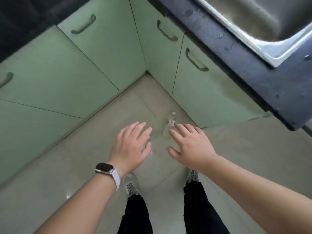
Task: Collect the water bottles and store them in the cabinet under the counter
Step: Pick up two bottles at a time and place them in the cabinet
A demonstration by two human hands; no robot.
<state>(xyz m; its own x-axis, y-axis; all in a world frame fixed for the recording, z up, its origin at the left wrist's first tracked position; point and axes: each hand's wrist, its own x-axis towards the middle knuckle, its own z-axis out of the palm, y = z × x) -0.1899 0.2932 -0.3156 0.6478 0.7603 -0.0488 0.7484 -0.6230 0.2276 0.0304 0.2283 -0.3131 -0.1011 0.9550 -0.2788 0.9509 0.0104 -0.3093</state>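
A clear plastic water bottle (169, 126) with a white cap stands on the tiled floor near the corner of the green cabinets. My right hand (189, 146) hovers above it with fingers spread, partly covering its lower body. Held flat with straight fingers, my left hand (132, 145) sits just left of the bottle and holds nothing; a smartwatch is on its wrist. The green cabinet doors (194, 92) under the counter are closed. Something small and clear shows at the left hand's fingertips, too hidden to name.
A dark counter (253, 68) with a steel sink (263, 22) runs along the upper right. More closed green doors (50, 73) with dark handles fill the left. My two feet stand on the floor (84, 157) below the hands.
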